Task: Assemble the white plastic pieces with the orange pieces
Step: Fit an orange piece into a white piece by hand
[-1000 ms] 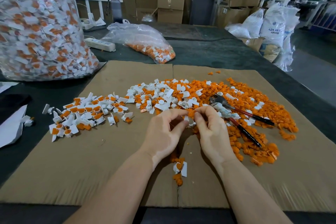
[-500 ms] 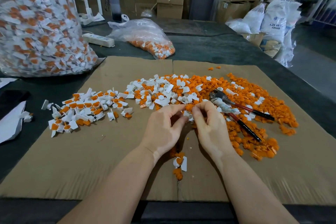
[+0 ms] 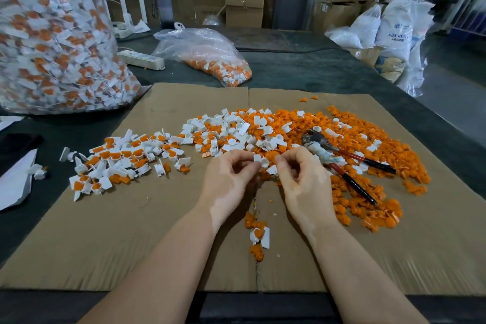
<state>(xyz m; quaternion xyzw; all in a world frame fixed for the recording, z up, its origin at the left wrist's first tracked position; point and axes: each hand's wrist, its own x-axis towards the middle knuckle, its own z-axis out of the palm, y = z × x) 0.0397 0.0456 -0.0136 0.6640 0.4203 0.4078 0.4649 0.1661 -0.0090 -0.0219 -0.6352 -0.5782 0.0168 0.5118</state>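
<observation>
big bag [image 3: 52, 34] of joined pieces: off the cardboard [image 3: 131, 231], far left | joined pile [image 3: 123, 163]: cardboard's left | left hand [image 3: 228, 184]: cardboard centre, fingers curled, pinching white piece [image 3: 259, 160] | right hand [image 3: 305, 181]: beside it, fingers curled on the same piece | orange heap [image 3: 368, 144]: cardboard's right, pliers [image 3: 342, 163] on top

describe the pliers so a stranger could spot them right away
Start at the cardboard sheet and go to the orange pile on its right side. The pliers lie on that pile beside the right hand: the only metal tool, with long red and black handles.
</observation>
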